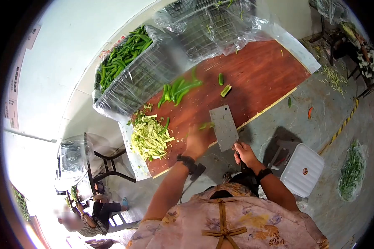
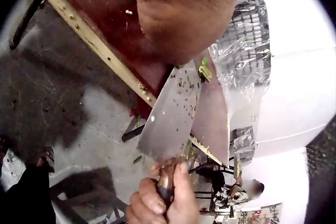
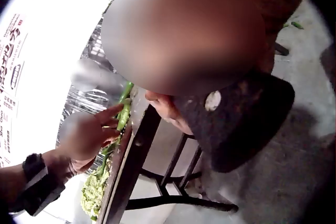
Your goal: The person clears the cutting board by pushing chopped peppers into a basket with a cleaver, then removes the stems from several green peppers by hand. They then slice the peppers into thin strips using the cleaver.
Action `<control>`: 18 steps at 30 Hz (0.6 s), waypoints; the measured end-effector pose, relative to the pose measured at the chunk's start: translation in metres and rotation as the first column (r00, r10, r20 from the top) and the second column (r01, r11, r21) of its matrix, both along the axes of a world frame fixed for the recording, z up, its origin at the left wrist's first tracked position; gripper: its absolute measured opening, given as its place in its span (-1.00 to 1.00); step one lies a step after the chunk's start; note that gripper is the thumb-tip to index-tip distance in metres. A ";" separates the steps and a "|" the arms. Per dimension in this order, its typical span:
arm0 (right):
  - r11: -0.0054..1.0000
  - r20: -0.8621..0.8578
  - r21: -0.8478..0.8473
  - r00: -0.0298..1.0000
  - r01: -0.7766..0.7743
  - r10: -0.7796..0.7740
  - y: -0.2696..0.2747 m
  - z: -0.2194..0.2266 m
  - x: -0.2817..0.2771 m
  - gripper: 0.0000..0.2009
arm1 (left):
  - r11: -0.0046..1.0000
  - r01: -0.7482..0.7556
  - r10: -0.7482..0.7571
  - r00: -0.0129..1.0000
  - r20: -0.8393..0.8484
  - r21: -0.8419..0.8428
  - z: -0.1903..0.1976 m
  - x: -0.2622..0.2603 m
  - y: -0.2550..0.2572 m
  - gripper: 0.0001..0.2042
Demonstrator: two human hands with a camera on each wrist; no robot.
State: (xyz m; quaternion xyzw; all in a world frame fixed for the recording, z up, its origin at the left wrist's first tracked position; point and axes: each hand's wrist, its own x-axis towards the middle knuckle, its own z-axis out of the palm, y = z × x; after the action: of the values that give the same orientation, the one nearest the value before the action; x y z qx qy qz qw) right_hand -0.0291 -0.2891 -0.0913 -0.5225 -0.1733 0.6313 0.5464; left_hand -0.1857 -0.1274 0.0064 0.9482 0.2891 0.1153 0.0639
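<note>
In the head view my right hand (image 1: 246, 154) grips the dark handle of a broad cleaver (image 1: 224, 128). Its blade is held over the near edge of the red-brown table (image 1: 257, 83), spotted with small bits. My left hand (image 1: 196, 143), blurred, is low over the table left of the blade. From the right wrist view, the left fingers stretch out to a green pepper (image 3: 124, 118) and touch it. Green pepper pieces (image 1: 205, 125) show between hand and blade. Further back lie several whole green peppers (image 1: 178, 90). A pile of pale green shreds (image 1: 149, 137) sits at the left end.
A plastic-lined crate of green peppers (image 1: 124, 58) stands along the back, beside another lined crate (image 1: 212, 33). Two pepper pieces, one a cut half (image 1: 225, 91), lie right of centre. A white-lidded stool (image 1: 303, 170) stands on the floor to the right. Another person (image 1: 87, 220) sits at lower left.
</note>
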 end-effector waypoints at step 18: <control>0.996 0.105 0.069 0.993 -0.052 0.045 -0.009 -0.004 -0.022 -0.71 | 0.998 -0.054 0.054 0.999 0.006 -0.034 -0.033 -0.014 0.008 -0.58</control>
State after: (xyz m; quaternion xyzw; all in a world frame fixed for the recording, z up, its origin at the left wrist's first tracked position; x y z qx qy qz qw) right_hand -0.0514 -0.2981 -0.0957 -0.5301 -0.2364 0.6099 0.5396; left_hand -0.1996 -0.1195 -0.0263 0.9384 0.3163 0.1156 0.0777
